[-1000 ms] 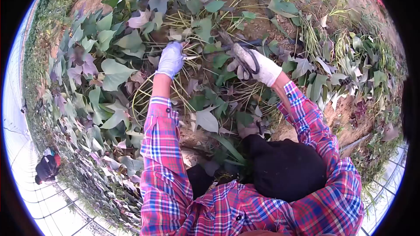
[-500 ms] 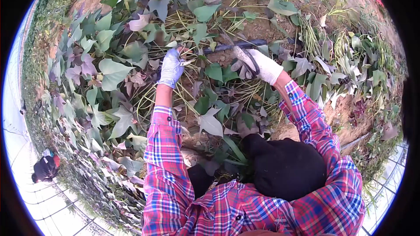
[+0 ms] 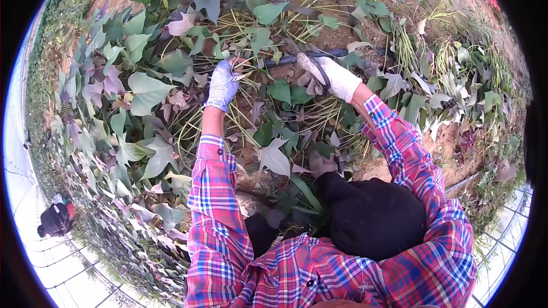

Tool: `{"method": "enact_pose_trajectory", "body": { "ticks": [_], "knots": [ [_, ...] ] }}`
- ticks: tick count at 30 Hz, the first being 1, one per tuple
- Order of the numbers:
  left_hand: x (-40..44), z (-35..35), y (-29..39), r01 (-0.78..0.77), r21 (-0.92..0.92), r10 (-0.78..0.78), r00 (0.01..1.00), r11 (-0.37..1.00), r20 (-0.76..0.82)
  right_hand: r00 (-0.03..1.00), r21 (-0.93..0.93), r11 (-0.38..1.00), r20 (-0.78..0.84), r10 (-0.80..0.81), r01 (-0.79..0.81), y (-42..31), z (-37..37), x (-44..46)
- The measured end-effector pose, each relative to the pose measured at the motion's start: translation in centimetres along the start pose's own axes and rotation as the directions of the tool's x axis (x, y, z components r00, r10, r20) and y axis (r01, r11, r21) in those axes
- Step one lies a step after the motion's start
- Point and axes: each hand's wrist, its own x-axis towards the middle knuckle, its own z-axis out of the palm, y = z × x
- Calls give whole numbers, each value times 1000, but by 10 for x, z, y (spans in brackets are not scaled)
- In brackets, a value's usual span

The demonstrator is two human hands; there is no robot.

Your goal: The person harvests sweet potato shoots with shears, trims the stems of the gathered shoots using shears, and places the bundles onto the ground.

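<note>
My left hand (image 3: 222,84), in a thin bluish-white glove, is closed around a bunch of vine stems (image 3: 242,74). Pale stems and leaves stick out past its fingers. My right hand (image 3: 337,80), in a white knit glove, grips scissors (image 3: 325,75) by a black loop handle. Their thin blades point up and left toward the stems and are hard to make out against the soil. A dark strip of hose or film (image 3: 279,60) runs across the ground between and behind both hands.
Leafy vines (image 3: 148,94) spread thickly on the left, with cut or wilted stems (image 3: 405,45) on the right. My dark-clothed knee (image 3: 377,217) is close below my right arm. Another person (image 3: 56,218) is far off at the lower left.
My right hand has moved a little to the left with the scissors, closer to my left hand. My left hand keeps its hold on the stems, nearly still.
</note>
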Motion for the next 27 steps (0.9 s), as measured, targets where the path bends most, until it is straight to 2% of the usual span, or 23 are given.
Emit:
{"method": "enact_pose_trajectory", "body": {
  "ticks": [2, 5, 6, 8, 9, 12, 14, 15, 18, 19, 21, 24, 25, 27],
  "knots": [
    [1, 2, -1, 3, -3, -3, 1000, 1000, 7, 999, -172, 985, 33, 12, -6, -6, -3, 3],
    [3, 3, -13, -12, -33, 12, 1000, 999, 5, 994, -243, 969, 87, 72, -49, -14, -16, -8],
    [2, 1, -11, -11, -10, 11, 1000, 1000, 3, 997, -298, 952, 22, 72, -62, -20, -15, -17],
    [0, 1, -6, -26, 3, 26, 1000, 1000, -13, 999, -193, 980, 24, 44, -38, -24, -20, -23],
    [1, 1, -8, -41, -18, 40, 999, 999, -23, 987, -110, 993, 148, 65, -49, -24, -28, -16],
    [0, 2, -2, -18, -21, 18, 1000, 1000, -7, 997, -440, 897, 81, 6, 30, -31, -29, 1],
    [2, 6, -19, -66, -49, 63, 997, 997, -52, 996, -469, 883, 57, 62, -28, -37, -30, 1],
    [1, 0, -9, -9, 11, 9, 1000, 1000, -1, 995, -477, 878, 52, 85, -50, -37, -29, -2],
    [2, 5, -14, -51, -95, 47, 998, 994, -46, 990, -585, 808, 63, 125, -65, -41, -28, 1],
    [0, 4, -11, -19, -82, 17, 1000, 996, -19, 991, -528, 849, 107, 83, -14, -44, -27, 2],
    [-2, 2, -8, 16, -54, -15, 1000, 998, 14, 983, -560, 828, 163, 85, 22, -44, -33, 20],
    [0, 2, -6, 32, -192, -33, 999, 981, -3, 996, -487, 873, 62, 67, -28, -46, -13, 17],
    [1, 3, -7, 29, -192, -30, 1000, 981, -2, 999, -468, 884, 50, 17, 8, -40, -10, 15],
    [-1, 3, -7, 21, -216, -26, 999, 976, -19, 1000, -578, 816, 6, -30, 29, -33, -6, 12]
  ]
}}
